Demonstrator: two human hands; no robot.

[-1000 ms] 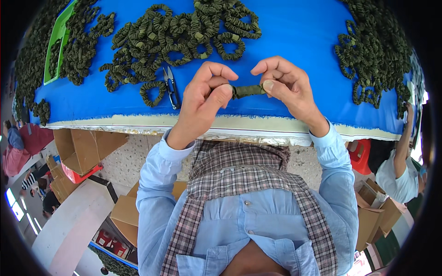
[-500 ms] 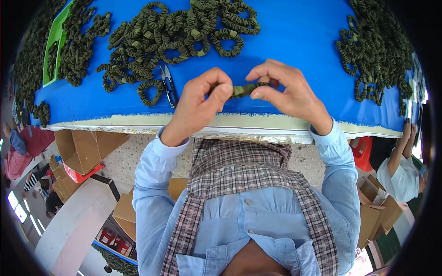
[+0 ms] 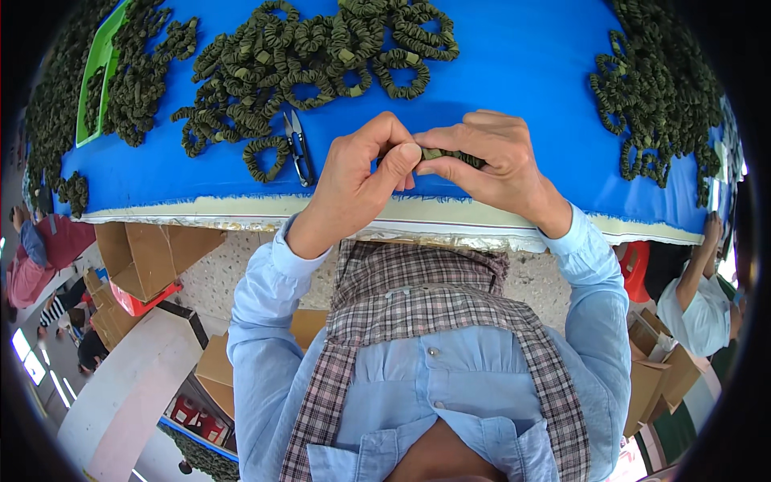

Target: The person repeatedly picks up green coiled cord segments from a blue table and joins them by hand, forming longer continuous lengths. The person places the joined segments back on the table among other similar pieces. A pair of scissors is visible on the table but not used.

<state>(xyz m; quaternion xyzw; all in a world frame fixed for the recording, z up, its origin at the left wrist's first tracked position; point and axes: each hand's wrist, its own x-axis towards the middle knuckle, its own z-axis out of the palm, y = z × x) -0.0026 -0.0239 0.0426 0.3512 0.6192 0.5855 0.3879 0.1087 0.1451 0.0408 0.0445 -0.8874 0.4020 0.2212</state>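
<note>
A dark green scrunchie (image 3: 454, 156) is pinched between my two hands above the table's near edge. My left hand (image 3: 365, 173) closes thumb and forefinger on its left end. From the other side my right hand (image 3: 494, 161) grips it, thumb below and fingers over the top. The fingers hide much of the scrunchie; a smooth, lighter patch shows between them. Thread snips (image 3: 298, 151) with dark handles lie just left of my left hand. Beside the snips rests a single gathered scrunchie ring (image 3: 266, 159).
A heap of green scrunchies (image 3: 321, 60) lies ahead on the blue table cover (image 3: 514, 64). More piles sit right (image 3: 654, 88) and far left, by a green tray (image 3: 95, 76). Cardboard boxes (image 3: 148, 257) stand below the table's edge. Other people are at both sides.
My hands have come together. My right fingers have slid left along the scrunchie, now meeting my left thumb, and have closed more tightly on it.
</note>
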